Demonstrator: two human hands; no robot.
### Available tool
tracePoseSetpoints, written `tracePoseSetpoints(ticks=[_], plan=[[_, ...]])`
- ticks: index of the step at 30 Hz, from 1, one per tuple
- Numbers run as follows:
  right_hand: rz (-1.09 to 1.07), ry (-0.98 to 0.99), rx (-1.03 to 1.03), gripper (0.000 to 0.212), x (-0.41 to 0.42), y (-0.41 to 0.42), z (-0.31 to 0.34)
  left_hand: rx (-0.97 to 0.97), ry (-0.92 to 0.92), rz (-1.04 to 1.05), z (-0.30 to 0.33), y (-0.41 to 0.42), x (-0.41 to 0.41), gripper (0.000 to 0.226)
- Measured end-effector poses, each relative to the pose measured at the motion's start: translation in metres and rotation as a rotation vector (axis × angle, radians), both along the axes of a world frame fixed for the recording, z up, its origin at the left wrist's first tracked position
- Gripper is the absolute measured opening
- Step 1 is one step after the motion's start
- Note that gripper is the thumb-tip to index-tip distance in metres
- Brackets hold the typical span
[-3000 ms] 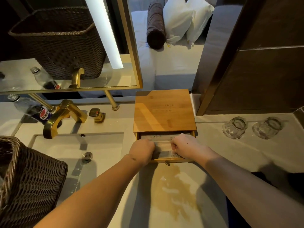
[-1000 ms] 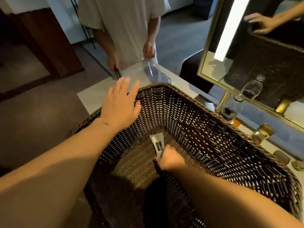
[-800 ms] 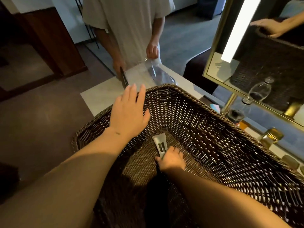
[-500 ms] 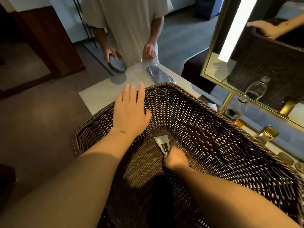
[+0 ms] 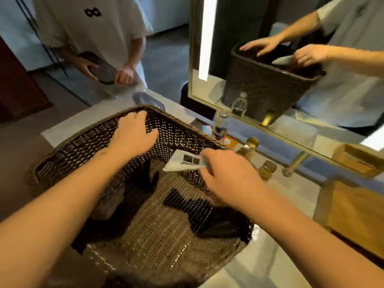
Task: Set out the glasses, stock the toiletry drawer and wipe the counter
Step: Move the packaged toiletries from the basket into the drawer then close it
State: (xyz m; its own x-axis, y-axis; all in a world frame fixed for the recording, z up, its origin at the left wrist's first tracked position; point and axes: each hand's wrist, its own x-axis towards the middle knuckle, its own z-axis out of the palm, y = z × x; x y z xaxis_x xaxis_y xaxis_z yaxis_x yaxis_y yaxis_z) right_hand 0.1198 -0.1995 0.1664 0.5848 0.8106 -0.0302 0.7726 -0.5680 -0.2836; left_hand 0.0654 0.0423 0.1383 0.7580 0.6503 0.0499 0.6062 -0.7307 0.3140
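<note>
A dark woven wicker basket [image 5: 68, 150] stands on the pale counter [image 5: 270, 265] in front of me. My left hand [image 5: 133, 134] rests flat on the basket's far rim, fingers spread. Above the basket's right side, my right hand [image 5: 226, 175] pinches a small white toiletry packet [image 5: 182, 161] with dark printed squares; the packet sticks out to the left. At the right edge sits the wooden drawer box [image 5: 353, 206]. The glasses are out of view.
A person in a white T-shirt [image 5: 89, 28] stands beyond the counter holding a dark flat object [image 5: 104, 69]. A gold-framed mirror [image 5: 291, 65] lines the wall at right. A plastic bottle [image 5: 220, 125] and gold tap fittings [image 5: 251, 146] stand between basket and mirror.
My right hand has lifted the white packet from the basket's bottom up to rim height and rightwards. My left hand has shifted onto the far rim. The view has swung right.
</note>
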Motion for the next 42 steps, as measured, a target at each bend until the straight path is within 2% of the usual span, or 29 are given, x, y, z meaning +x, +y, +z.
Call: tracePoseSetpoints(ticks=[3, 5, 7, 12, 15, 18, 23, 26, 30, 36, 42], plan=[[-0.125, 0.039, 0.260, 0.017, 0.004, -0.085, 0.017, -0.212, -0.195, -0.324, 0.048, -0.087, 0.027, 0.042], [-0.197, 0.032, 0.349, 0.024, 0.010, -0.139, 0.017, -0.372, -0.159, -0.554, 0.075, -0.150, 0.044, 0.031], [-0.276, -0.002, 0.386, 0.028, 0.018, -0.190, 0.010, -0.532, -0.074, -0.708, 0.085, -0.203, 0.061, 0.030], [-0.491, -0.127, 0.499, 0.028, 0.024, -0.302, -0.016, -1.003, 0.035, -0.695, 0.062, -0.315, 0.094, 0.048], [-0.622, 0.001, 0.622, 0.026, 0.008, -0.353, -0.040, -1.191, 0.007, -0.657, 0.030, -0.378, 0.089, 0.053], [-0.778, 0.206, 0.715, 0.036, -0.016, -0.394, -0.069, -1.261, -0.037, -0.623, -0.012, -0.431, 0.073, 0.055], [-1.078, 0.941, 0.877, 0.051, -0.055, -0.444, -0.125, -1.224, -0.012, -0.529, -0.087, -0.478, 0.041, 0.054], [-1.219, 1.149, 0.951, 0.055, -0.065, -0.464, -0.159, -1.181, 0.016, -0.469, -0.119, -0.491, 0.024, 0.059], [-1.316, 1.122, 0.930, 0.035, -0.068, -0.476, -0.185, -1.130, 0.014, -0.403, -0.146, -0.495, 0.013, 0.065], [-1.234, 0.955, 0.773, 0.037, -0.043, -0.482, -0.197, -0.999, -0.103, -0.393, -0.152, -0.493, 0.033, 0.056], [-1.084, 0.726, 0.606, 0.042, 0.011, -0.477, -0.200, -0.871, -0.099, -0.501, -0.152, -0.483, 0.075, 0.061]])
